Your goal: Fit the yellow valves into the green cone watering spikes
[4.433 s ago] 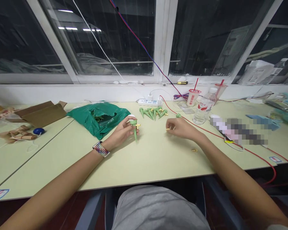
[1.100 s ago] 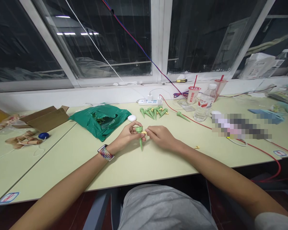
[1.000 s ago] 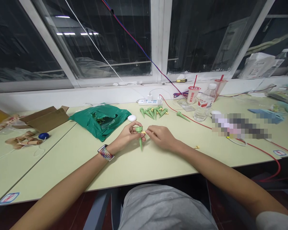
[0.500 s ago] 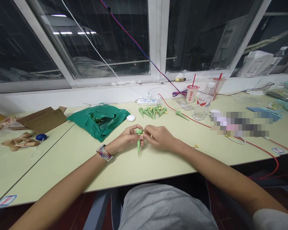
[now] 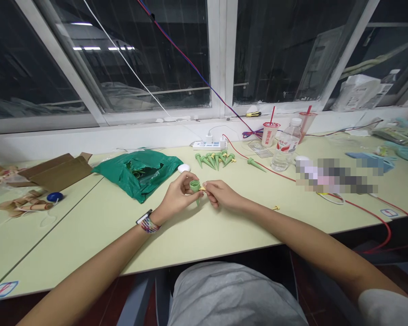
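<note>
My left hand (image 5: pixel 179 194) is closed around a green plastic watering spike (image 5: pixel 195 184), whose round hollow top tilts towards me. Part of its tapered body is hidden by the fingers. At the spike's side, my right hand (image 5: pixel 221 194) pinches a small yellow valve piece (image 5: pixel 202 189) that touches the spike. Beyond the hands lies a group of similar green spikes (image 5: pixel 217 159), some with yellow pieces on them. One more green spike (image 5: pixel 256 165) lies apart on the right. A loose yellow piece (image 5: pixel 276 208) rests by my right forearm.
Left of the hands lie a torn green plastic bag (image 5: pixel 139 176), a white rounded object (image 5: pixel 184 168), a cardboard box (image 5: pixel 57 172) and wooden toys (image 5: pixel 27 203). At the back stand a power strip (image 5: pixel 209 145), a water bottle (image 5: pixel 285 147) and cups (image 5: pixel 269 134). A red cable (image 5: pixel 353 203) crosses the right side.
The spike has been tipped so that its open top now faces me. My right hand has rolled over at its side, and the yellow piece shows more clearly between its fingertips.
</note>
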A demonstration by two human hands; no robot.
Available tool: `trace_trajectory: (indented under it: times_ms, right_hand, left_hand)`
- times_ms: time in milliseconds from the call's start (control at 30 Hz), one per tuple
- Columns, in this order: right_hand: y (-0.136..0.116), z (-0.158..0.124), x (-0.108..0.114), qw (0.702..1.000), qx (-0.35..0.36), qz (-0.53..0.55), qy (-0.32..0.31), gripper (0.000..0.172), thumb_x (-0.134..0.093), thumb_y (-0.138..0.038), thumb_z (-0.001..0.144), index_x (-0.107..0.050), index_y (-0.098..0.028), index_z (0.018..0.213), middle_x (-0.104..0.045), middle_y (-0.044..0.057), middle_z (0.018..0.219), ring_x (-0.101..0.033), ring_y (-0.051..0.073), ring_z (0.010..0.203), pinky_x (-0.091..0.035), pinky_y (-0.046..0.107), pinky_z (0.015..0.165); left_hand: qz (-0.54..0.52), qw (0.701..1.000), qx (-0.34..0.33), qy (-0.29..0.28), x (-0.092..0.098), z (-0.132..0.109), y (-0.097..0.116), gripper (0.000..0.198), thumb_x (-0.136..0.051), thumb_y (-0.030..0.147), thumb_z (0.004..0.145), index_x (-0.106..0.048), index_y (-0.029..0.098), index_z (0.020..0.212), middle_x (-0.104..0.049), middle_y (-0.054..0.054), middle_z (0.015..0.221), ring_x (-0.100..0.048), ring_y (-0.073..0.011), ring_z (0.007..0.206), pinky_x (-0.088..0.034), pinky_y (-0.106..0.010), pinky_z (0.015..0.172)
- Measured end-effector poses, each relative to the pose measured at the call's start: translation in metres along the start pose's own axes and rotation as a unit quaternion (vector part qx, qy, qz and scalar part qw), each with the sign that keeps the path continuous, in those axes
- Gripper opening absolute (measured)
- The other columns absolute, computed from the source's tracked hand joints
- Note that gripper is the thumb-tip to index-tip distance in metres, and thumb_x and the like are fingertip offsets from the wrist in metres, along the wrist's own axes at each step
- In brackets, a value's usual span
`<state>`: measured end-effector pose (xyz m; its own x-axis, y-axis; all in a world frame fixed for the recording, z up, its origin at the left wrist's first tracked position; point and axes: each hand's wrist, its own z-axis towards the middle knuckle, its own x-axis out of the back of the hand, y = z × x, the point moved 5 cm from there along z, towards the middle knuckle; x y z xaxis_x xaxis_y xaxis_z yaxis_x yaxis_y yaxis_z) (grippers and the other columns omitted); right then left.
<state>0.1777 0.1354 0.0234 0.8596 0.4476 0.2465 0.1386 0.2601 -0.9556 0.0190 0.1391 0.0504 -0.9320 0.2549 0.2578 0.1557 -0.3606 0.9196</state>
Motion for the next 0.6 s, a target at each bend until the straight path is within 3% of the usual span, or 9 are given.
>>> trace_trajectory:
  times_ms: [67,167,233,300,433,600]
  right_hand:
    - [-0.008,-0.004,0.005,0.99,0.055,-0.125,0.037,0.037,-0.034,-0.041,0.108,-0.045,-0.022,0.077,-0.052,-0.003,0.064,-0.051,0.014,0.057,-0.035,0.026,0.06]
    - [-0.024,-0.013,0.008,0.917,0.179,-0.346,0.082,0.024,-0.042,-0.035,0.106,-0.052,-0.021,0.091,-0.065,0.003,0.086,-0.053,0.015,0.069,-0.029,0.028,0.063]
    - [-0.028,-0.017,0.007,0.882,0.224,-0.408,0.069,0.018,-0.044,-0.033,0.106,-0.054,-0.02,0.099,-0.067,0.005,0.094,-0.054,0.015,0.071,-0.026,0.029,0.063]
    - [-0.027,-0.018,0.007,0.874,0.239,-0.42,0.053,0.017,-0.043,-0.032,0.106,-0.054,-0.02,0.102,-0.068,0.005,0.095,-0.054,0.015,0.071,-0.026,0.029,0.062]
    - [-0.025,-0.016,0.007,0.895,0.231,-0.379,0.049,0.017,-0.043,-0.03,0.106,-0.053,-0.021,0.097,-0.068,0.004,0.093,-0.053,0.015,0.071,-0.027,0.029,0.063]
    - [-0.025,-0.013,0.006,0.964,0.171,-0.2,0.03,0.023,-0.043,-0.032,0.105,-0.051,-0.022,0.087,-0.069,-0.001,0.085,-0.055,0.014,0.071,-0.035,0.026,0.067]
  left_hand:
    - [-0.017,0.999,0.018,-0.028,-0.002,-0.001,0.001,0.045,-0.088,0.032,0.076,-0.056,0.022,0.106,-0.074,-0.002,0.084,-0.075,-0.0201,0.076,-0.058,-0.029,0.068]
    - [-0.083,0.99,0.066,-0.094,-0.006,-0.001,-0.003,0.041,-0.084,0.032,0.082,-0.055,0.022,0.109,-0.074,-0.002,0.08,-0.076,-0.0212,0.075,-0.058,-0.032,0.073]
    - [-0.135,0.98,0.09,-0.115,-0.008,0.0,-0.008,0.039,-0.083,0.031,0.083,-0.055,0.021,0.11,-0.074,-0.002,0.079,-0.075,-0.0201,0.073,-0.058,-0.032,0.074]
    - [-0.172,0.972,0.104,-0.12,-0.009,0.0,-0.011,0.04,-0.084,0.03,0.082,-0.056,0.021,0.109,-0.074,-0.002,0.08,-0.075,-0.0192,0.073,-0.057,-0.031,0.075]
    - [-0.151,0.977,0.101,-0.112,-0.01,-0.001,-0.003,0.044,-0.086,0.031,0.08,-0.056,0.021,0.111,-0.074,-0.002,0.078,-0.076,-0.0202,0.076,-0.058,-0.03,0.076]
    - [-0.054,0.995,0.057,-0.068,-0.004,-0.001,0.013,0.052,-0.092,0.033,0.072,-0.056,0.02,0.108,-0.075,-0.002,0.08,-0.076,-0.0219,0.077,-0.058,-0.029,0.07]
